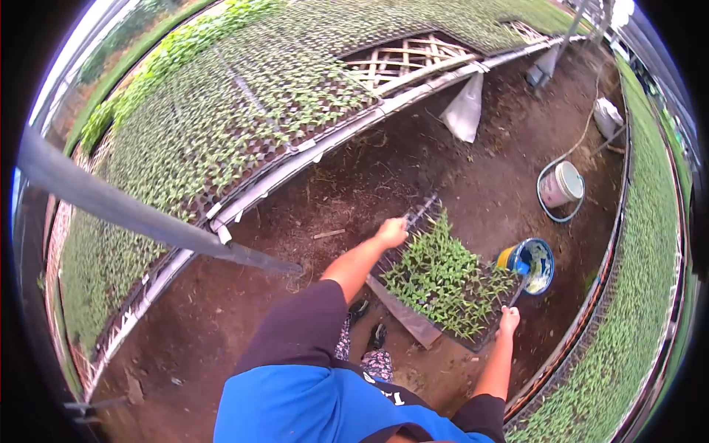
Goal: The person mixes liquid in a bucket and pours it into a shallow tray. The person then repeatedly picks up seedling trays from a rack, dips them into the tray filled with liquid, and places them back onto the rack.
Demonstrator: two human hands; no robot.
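Note:
A dark seedling tray filled with leafy green seedlings is in front of my body, low over the dirt floor. My left hand is closed on the tray's left edge. At the opposite edge, near the right corner, my right hand is closed on the rim. The fingers under the rim are hidden. A flat board shows beneath the tray's near side. Just beyond the right corner stands a blue and yellow bucket with pale residue and something blue inside.
Long raised beds of seedlings run along the left and right. A slanting metal pole crosses the left side. Farther off are a white bucket beside a hose loop, and hanging white bags. Bare slats show in the left bed.

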